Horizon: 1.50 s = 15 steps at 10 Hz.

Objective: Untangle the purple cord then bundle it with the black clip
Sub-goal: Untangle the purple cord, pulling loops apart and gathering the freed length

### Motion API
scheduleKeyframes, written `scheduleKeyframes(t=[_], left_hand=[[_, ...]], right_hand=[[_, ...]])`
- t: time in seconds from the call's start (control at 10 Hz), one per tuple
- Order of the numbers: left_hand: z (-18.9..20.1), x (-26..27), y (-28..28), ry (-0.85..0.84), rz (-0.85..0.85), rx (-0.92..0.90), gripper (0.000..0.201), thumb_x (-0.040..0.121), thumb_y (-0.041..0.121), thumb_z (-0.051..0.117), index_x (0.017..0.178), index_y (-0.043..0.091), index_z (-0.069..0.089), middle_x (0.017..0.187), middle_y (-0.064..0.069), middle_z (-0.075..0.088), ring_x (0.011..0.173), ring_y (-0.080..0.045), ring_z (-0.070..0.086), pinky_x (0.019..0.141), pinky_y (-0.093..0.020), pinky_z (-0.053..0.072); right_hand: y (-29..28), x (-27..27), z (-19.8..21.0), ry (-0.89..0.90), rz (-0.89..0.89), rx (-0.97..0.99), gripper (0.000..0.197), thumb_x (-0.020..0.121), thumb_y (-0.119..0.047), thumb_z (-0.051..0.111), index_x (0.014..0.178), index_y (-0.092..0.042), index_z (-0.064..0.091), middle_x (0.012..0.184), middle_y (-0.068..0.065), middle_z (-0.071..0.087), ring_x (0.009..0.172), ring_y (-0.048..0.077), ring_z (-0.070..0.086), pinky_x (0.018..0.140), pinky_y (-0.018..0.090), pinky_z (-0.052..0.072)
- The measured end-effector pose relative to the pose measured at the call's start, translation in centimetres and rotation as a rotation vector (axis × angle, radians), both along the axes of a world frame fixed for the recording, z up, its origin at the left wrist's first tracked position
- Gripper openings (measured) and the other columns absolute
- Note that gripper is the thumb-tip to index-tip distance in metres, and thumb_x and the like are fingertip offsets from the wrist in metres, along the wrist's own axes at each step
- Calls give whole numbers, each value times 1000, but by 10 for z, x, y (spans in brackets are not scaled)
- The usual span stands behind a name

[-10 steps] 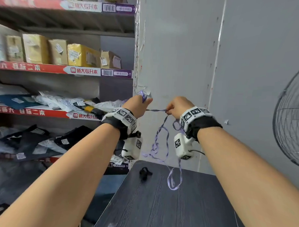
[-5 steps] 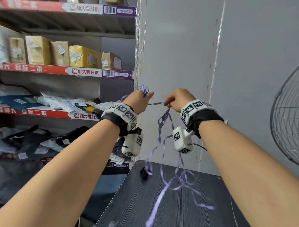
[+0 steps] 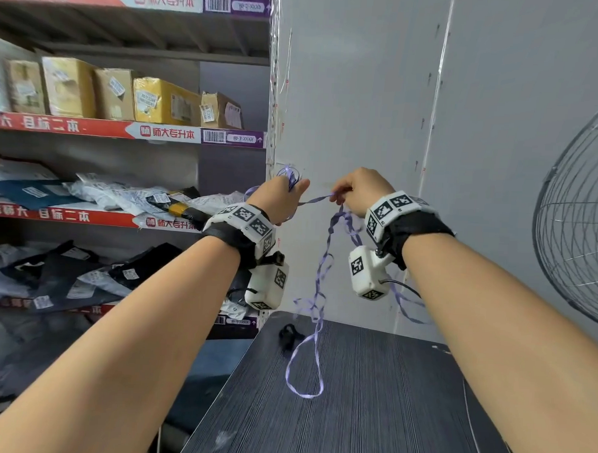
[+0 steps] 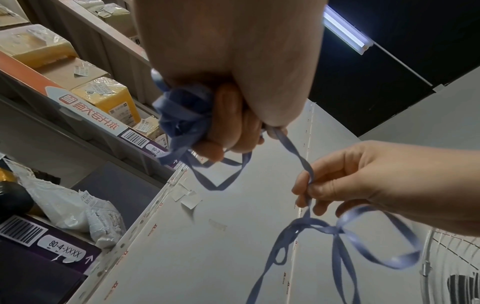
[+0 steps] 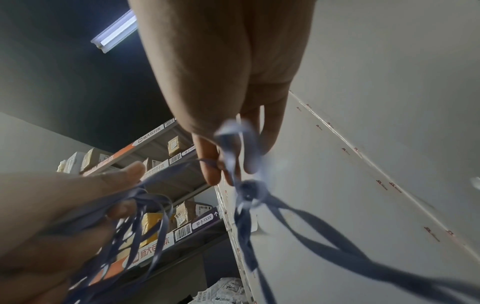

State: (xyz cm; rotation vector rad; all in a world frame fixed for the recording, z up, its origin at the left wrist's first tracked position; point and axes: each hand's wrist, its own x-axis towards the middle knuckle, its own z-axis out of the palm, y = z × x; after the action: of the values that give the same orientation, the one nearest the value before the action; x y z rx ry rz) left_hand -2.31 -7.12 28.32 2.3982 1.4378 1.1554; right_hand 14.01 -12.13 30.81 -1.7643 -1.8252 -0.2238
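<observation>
So I've got the purple cord (image 3: 316, 297) up in the air between both hands, and it's a flat ribbony thing that kinks easily. My left hand (image 3: 281, 199) is fisted around a wad of gathered loops, which bulge out past the knuckles in the left wrist view, and a short taut run crosses from that fist to my right hand (image 3: 361, 191), which pinches the strand between thumb and forefinger. Right below those pinching fingertips (image 4: 303, 186) there's a knot-like crossing with a couple of loops fanning off it, and the rest dangles down from there, its lowest loop hanging at the dark table (image 3: 385, 418). Untangling isn't done yet, I'd say. My guess at doing this well: keep the left fist firm so the collected loops don't spill, ease the tension on the short run, and let the right fingers work the crossing loose instead of yanking, since pulling would probably cinch it tighter. The black clip (image 3: 287, 334) sits on the table's far left corner, well below both hands, right beside the hanging tail, so it could get snagged. Table's a dark wood-grain top against a pale wall; shelves (image 3: 123, 129) of boxes and bagged parcels off my left fingers, a wire fan guard (image 3: 578, 238) off my right.
</observation>
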Motion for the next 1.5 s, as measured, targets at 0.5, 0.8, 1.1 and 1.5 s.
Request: scheduleKeyframes(t=[0.5, 0.8, 1.1, 1.5], left_hand=[[-5, 2, -1, -70, 10, -7, 42, 100, 41, 32, 88, 6, 52, 65, -1, 47, 60, -21, 47, 53, -25, 36], [-8, 4, -1, -115, 4, -8, 40, 99, 44, 30, 91, 10, 49, 86, -9, 52, 79, -24, 48, 72, -30, 37], [-21, 10, -9, -147, -66, -36, 40, 100, 39, 32, 85, 6, 50, 80, -12, 55, 73, -24, 51, 68, -30, 39], [-87, 11, -10, -48, -177, -335, 37, 99, 42, 38, 78, 12, 42, 61, -3, 45, 51, -18, 45, 52, -26, 40]], right_hand=[[-2, -9, 5, 70, 53, 172, 31, 86, -3, 45, 83, -23, 68, 92, -1, 71, 87, 21, 63, 78, 28, 50], [1, -13, -2, 152, 110, 180, 33, 85, 0, 43, 78, -24, 65, 84, 2, 69, 70, 20, 64, 64, 26, 51], [12, -8, -32, 234, 130, 317, 38, 81, 9, 33, 78, -17, 60, 86, 10, 52, 77, 27, 53, 69, 32, 47], [6, 10, -107, -12, 141, -318, 29, 91, -5, 45, 100, -20, 68, 90, 1, 69, 96, 23, 63, 88, 33, 50]])
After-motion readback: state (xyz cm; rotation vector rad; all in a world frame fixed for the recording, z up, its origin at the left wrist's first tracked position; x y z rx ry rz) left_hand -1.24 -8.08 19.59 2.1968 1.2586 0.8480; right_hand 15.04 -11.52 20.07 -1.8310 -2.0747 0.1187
